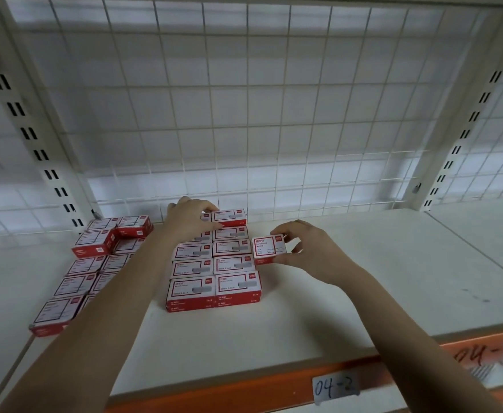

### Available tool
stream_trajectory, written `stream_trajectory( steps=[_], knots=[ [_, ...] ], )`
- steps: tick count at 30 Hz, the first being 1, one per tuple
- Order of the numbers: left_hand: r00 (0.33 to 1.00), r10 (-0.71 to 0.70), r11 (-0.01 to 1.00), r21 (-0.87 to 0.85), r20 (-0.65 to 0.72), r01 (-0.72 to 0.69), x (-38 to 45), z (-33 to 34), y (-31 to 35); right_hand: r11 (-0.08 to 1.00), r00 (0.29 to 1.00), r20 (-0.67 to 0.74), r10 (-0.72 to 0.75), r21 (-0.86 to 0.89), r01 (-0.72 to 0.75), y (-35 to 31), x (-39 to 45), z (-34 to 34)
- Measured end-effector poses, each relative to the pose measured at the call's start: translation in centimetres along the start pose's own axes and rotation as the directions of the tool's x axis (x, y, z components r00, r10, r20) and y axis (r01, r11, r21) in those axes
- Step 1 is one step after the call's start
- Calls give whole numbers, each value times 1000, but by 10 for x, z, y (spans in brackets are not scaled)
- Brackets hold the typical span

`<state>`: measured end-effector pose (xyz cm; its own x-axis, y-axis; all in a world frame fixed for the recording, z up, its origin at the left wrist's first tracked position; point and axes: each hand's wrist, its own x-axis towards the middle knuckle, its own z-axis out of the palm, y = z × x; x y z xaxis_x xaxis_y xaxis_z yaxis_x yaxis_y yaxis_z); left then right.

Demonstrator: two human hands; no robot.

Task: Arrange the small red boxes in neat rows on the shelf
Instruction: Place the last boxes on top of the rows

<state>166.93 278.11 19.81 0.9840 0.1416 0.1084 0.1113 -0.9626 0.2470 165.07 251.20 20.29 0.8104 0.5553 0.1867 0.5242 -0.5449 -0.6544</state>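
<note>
Right hand: right hand (312, 251) pinches a loose box (269, 250) between thumb and fingers, holding it tilted just beside the right edge of the block.
Left hand: left hand (189, 217) reaches to the back of the shelf (363, 278), fingers curled over the rear box (229, 217) of the block.
Block: neat block (214, 263) of red boxes, 2 columns, stacked 2 high at the front, near the shelf's middle.
Left group: looser group (95, 263) of boxes by the left edge, some askew.
Shelf front: orange edge (244, 389) with a label (335, 387) reading 04-2.
Back: white wire grid (244, 114).
</note>
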Motion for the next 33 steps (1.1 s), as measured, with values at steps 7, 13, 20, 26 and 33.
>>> stream_trajectory(
  steps=[7, 13, 20, 26, 33],
  knots=[
    [999, 47, 998, -48, -7, -47, -24, -18, 2, 999, 999, 2, -47, 7, 47, -10, 11, -2],
    [984, 28, 998, 68, -176, -16, -71, -54, -24, 993, 993, 4, -115, 14, 115, -47, 42, 17],
    [964, -100, 981, 137, -246, 137, -128, -77, -72, 974, 972, 70, -226, 9, 226, -109, 75, 73],
    [957, -185, 966, 138, -223, 218, -159, -85, -101, 974, 963, 165, -212, -43, 222, -147, 96, 120],
    [957, -181, 965, 146, -227, 218, -174, -85, -113, 976, 965, 221, -145, -129, 176, -152, 109, 147]
  ],
)
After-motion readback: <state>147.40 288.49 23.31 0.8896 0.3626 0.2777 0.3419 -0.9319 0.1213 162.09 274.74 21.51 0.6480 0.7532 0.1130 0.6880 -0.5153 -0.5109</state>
